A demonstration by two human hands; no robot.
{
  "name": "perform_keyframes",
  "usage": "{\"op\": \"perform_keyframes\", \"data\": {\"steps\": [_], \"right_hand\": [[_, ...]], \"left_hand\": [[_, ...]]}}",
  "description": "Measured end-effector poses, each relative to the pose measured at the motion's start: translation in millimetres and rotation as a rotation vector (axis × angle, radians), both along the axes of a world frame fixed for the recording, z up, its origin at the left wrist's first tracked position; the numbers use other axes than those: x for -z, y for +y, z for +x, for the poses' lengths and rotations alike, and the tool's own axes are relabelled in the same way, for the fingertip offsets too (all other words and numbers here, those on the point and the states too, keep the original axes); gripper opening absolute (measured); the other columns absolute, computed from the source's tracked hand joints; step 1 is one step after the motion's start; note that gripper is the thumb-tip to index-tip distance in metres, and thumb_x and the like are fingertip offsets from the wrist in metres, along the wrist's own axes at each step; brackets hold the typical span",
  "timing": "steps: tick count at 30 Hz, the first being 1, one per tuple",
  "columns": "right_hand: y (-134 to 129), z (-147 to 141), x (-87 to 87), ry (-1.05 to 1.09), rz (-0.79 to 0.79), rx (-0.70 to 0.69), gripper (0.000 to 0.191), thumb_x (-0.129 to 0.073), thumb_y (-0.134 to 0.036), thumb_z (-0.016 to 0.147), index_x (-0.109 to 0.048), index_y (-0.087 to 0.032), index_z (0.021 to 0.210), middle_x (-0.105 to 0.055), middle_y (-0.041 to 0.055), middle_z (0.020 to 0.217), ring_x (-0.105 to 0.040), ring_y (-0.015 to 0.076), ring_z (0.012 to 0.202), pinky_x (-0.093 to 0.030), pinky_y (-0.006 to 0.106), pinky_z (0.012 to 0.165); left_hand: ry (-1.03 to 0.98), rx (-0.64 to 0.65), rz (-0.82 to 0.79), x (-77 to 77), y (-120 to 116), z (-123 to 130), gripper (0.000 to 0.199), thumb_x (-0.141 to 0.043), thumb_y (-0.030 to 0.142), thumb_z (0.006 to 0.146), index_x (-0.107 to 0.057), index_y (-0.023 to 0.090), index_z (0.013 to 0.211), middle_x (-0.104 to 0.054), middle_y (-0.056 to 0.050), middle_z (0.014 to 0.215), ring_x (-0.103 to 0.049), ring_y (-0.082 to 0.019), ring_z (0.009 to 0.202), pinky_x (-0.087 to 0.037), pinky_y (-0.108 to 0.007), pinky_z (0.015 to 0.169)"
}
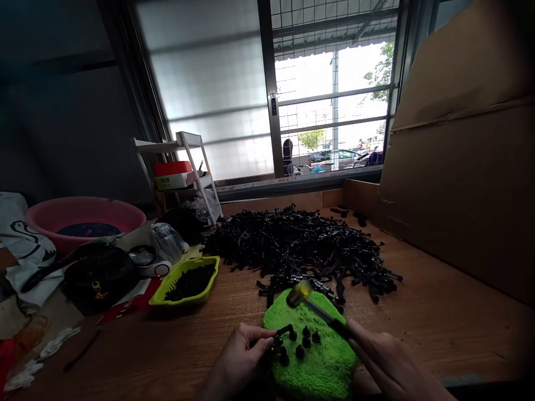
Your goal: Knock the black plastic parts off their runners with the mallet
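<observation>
Black part (285,330) pinched between thumb and fingertips of left hand (242,352), held over near-left side of green pad (313,376). Hammer (318,312) handle gripped by closed fingers of right hand (382,352); head over pad's far edge, contact can't be confirmed. Small black pieces (300,351) are set mid-pad.

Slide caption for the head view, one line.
Left hand holding a black part at a green pad, right hand gripping a hammer, a heap of black pieces beyond.
</observation>
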State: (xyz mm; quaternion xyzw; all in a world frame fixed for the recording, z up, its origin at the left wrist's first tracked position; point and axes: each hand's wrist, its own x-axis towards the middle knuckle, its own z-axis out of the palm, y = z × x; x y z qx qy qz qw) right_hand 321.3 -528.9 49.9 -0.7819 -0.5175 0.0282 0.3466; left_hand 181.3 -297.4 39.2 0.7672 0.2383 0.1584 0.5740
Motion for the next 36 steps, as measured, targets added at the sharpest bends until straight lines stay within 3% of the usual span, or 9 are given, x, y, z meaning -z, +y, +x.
{"op": "perform_keyframes", "data": {"steps": [2,7,11,14,17,22,26,30,36], "right_hand": [[-0.3,-1.3,-3.3,0.025,0.051,0.013,0.033,-0.018,-0.037,0.095,-0.048,-0.025,0.084,-0.057,0.0018,0.069,-0.054,0.0207,0.058,-0.036,0.029,0.052],[0.6,0.6,8.3,-0.126,-0.249,0.065,0.028,-0.024,-0.034,0.092,-0.047,-0.023,0.081,-0.054,0.0037,0.064,-0.052,0.0244,0.054,-0.029,0.032,0.047],[1.7,-2.7,11.9,-0.106,-0.193,0.050,0.031,-0.017,-0.031,0.094,-0.044,-0.023,0.082,-0.052,0.0027,0.065,-0.049,0.0220,0.054,-0.029,0.031,0.050],[4.7,-6.4,8.9,-0.100,-0.187,0.062,0.024,-0.026,-0.028,0.091,-0.047,-0.022,0.081,-0.051,0.0022,0.062,-0.047,0.0219,0.051,-0.025,0.031,0.047],[4.2,-3.2,6.1,-0.090,-0.162,0.076,0.029,-0.029,-0.034,0.092,-0.053,-0.023,0.080,-0.050,0.0018,0.061,-0.047,0.0218,0.051,-0.025,0.031,0.046],[-10.3,22.9,22.4,0.566,0.281,0.037,0.037,-0.038,-0.051,0.088,-0.058,-0.022,0.101,-0.056,0.0014,0.070,-0.052,0.0183,0.055,-0.038,0.027,0.048],[-14.1,41.9,52.1,0.748,0.350,0.051,0.040,-0.045,-0.058,0.081,-0.057,-0.020,0.083,-0.045,-0.0028,0.053,-0.043,0.0139,0.041,-0.035,0.024,0.038],[-9.4,45.7,69.7,0.944,0.380,0.020,0.042,-0.041,-0.062,0.080,-0.044,-0.022,0.070,-0.033,-0.0077,0.046,-0.023,0.0068,0.029,-0.023,0.018,0.027],[-10.5,46.7,74.1,1.085,0.469,-0.041,0.037,-0.046,-0.057,0.081,-0.041,-0.021,0.072,-0.035,-0.0081,0.049,-0.025,0.0051,0.029,-0.025,0.016,0.027]], "left_hand": [[-0.017,-0.006,-0.017,-0.8,-0.5,0.2,0.021,-0.065,0.031,0.066,-0.074,0.019,0.080,-0.069,-0.005,0.079,-0.056,-0.024,0.081,-0.041,-0.028,0.073],[-0.012,0.034,-0.039,-6.9,-2.9,1.3,0.019,-0.064,0.029,0.066,-0.074,0.020,0.079,-0.070,-0.005,0.074,-0.057,-0.023,0.077,-0.041,-0.027,0.068],[-0.009,0.075,-0.081,-7.7,-2.1,4.0,0.022,-0.064,0.031,0.066,-0.074,0.018,0.081,-0.071,-0.005,0.074,-0.058,-0.022,0.075,-0.041,-0.027,0.066],[0.005,0.132,-0.067,-6.2,-1.1,6.0,0.026,-0.063,0.034,0.067,-0.073,0.016,0.084,-0.072,-0.007,0.078,-0.059,-0.023,0.077,-0.042,-0.028,0.069],[-0.015,0.093,-0.069,-2.6,-1.9,4.7,0.027,-0.067,0.035,0.065,-0.073,0.016,0.082,-0.071,-0.007,0.080,-0.060,-0.024,0.081,-0.042,-0.029,0.074],[-0.128,-0.007,-0.425,4.5,-0.7,-2.7,0.031,-0.067,0.040,0.066,-0.070,0.016,0.087,-0.070,-0.007,0.087,-0.061,-0.023,0.087,-0.045,-0.031,0.078],[-0.250,0.026,-0.635,2.7,7.7,-2.4,0.030,-0.068,0.029,0.068,-0.067,0.017,0.095,-0.069,-0.008,0.098,-0.060,-0.019,0.094,-0.043,-0.027,0.084],[-0.264,-0.009,-0.656,0.2,9.8,3.4,0.024,-0.070,0.019,0.066,-0.069,0.016,0.090,-0.070,-0.006,0.092,-0.061,-0.014,0.083,-0.044,-0.021,0.076],[-0.257,0.113,-0.557,-2.6,0.4,9.4,0.014,-0.071,0.018,0.065,-0.069,0.015,0.079,-0.069,-0.004,0.077,-0.061,-0.014,0.077,-0.043,-0.023,0.077]]}}
